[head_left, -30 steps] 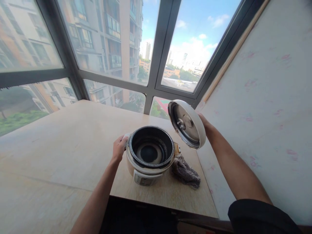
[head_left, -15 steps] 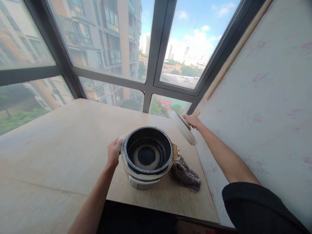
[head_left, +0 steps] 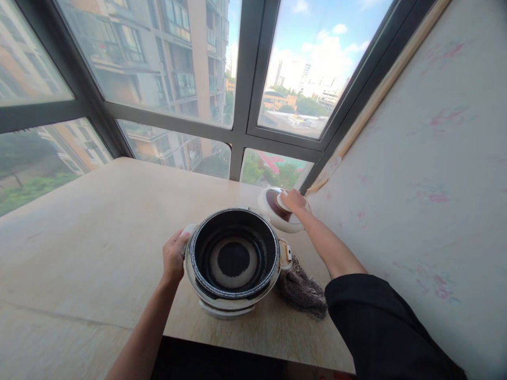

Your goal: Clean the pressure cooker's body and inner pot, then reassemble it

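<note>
A white rice cooker (head_left: 227,304) with a dark inner pot (head_left: 234,258) stands uncovered on the ledge in front of me. My left hand (head_left: 175,256) is closed around the cooker's left side handle. Beyond the cooker, at the back right, my right hand (head_left: 292,200) grips the knob of the round white lid (head_left: 292,227), which has a brown centre. The lid is top side up and low over the ledge; whether it touches the surface I cannot tell. A grey-brown fluffy cloth (head_left: 301,290) lies crumpled against the cooker's right side.
The cooker rests on a pale marble-look ledge (head_left: 91,237). Windows with dark grey frames (head_left: 237,126) rise along its back edge. A wall with floral paper (head_left: 415,200) bounds the right side. The ledge's front edge is close to me.
My right hand has brought the lid down and left, turning it from steeply tilted to nearly flat. The left hand keeps hold of the cooker's handle. The view has shifted slightly.
</note>
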Demonstrator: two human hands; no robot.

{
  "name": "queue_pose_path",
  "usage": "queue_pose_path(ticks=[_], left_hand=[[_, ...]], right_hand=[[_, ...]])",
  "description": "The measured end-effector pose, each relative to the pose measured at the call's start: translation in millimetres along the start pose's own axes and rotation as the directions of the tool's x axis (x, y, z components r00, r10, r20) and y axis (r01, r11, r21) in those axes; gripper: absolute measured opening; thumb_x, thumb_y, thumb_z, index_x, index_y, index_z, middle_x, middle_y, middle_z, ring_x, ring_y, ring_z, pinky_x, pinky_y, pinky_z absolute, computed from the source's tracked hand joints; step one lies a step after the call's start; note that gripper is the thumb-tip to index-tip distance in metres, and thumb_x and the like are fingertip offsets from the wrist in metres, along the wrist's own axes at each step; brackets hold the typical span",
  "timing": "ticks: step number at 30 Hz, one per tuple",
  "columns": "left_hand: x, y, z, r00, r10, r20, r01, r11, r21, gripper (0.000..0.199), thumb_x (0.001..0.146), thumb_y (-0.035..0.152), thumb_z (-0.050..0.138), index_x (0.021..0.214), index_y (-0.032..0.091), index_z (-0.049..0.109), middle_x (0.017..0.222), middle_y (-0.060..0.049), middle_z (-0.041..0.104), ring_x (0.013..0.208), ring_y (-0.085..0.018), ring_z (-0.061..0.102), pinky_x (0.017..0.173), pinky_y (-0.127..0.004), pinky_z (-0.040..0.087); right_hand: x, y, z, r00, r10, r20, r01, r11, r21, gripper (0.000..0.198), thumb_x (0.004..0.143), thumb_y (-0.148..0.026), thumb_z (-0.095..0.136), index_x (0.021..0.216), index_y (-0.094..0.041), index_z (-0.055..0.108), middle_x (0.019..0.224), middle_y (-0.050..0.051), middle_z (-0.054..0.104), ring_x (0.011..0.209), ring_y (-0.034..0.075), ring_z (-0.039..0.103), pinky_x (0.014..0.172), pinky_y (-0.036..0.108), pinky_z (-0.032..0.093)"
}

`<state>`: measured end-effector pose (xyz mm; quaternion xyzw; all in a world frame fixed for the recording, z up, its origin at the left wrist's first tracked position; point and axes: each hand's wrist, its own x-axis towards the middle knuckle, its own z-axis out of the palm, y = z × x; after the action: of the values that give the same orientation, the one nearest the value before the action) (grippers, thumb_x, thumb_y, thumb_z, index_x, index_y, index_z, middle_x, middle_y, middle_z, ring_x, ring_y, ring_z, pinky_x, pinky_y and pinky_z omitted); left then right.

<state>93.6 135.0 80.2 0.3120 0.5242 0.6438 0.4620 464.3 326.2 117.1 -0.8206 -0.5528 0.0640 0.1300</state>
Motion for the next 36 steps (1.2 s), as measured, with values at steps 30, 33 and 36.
queue_pose_path(ticks=[30, 33, 36], left_hand=[[0, 6, 3, 0.984, -0.114, -0.139, 0.116, 0.993, 0.003, 0.043, 0.051, 0.042, 0.083, 0.084, 0.016, 0.073, 0.063, 0.000, 0.068, 0.069, -0.022, 0.067, 0.051, -0.024, 0.048], [-2, 9, 6, 0.974, -0.118, -0.195, 0.120, 0.993, 0.002, 0.045, 0.048, 0.042, 0.083, 0.083, 0.015, 0.072, 0.065, 0.000, 0.069, 0.071, -0.023, 0.068, 0.053, -0.025, 0.050], [-3, 11, 8, 0.972, -0.128, -0.199, 0.130, 0.991, -0.001, 0.046, 0.048, 0.043, 0.083, 0.083, 0.015, 0.072, 0.069, -0.001, 0.071, 0.074, -0.024, 0.069, 0.056, -0.026, 0.051]], right_hand=[[27, -25, 104, 0.998, -0.012, -0.063, 0.013, 1.000, 0.023, 0.055, 0.097, -0.045, 0.057, 0.132, -0.003, 0.057, 0.130, 0.027, 0.058, 0.116, 0.031, 0.063, 0.095, 0.040, 0.051], [37, -32, 103, 0.998, 0.020, -0.063, -0.017, 0.999, 0.037, 0.056, 0.097, -0.044, 0.058, 0.134, -0.001, 0.055, 0.132, 0.030, 0.056, 0.116, 0.032, 0.063, 0.095, 0.042, 0.051], [48, -36, 101, 0.997, 0.050, -0.059, -0.047, 0.998, 0.046, 0.059, 0.097, -0.045, 0.057, 0.135, 0.000, 0.054, 0.132, 0.032, 0.055, 0.117, 0.034, 0.063, 0.095, 0.043, 0.051]])
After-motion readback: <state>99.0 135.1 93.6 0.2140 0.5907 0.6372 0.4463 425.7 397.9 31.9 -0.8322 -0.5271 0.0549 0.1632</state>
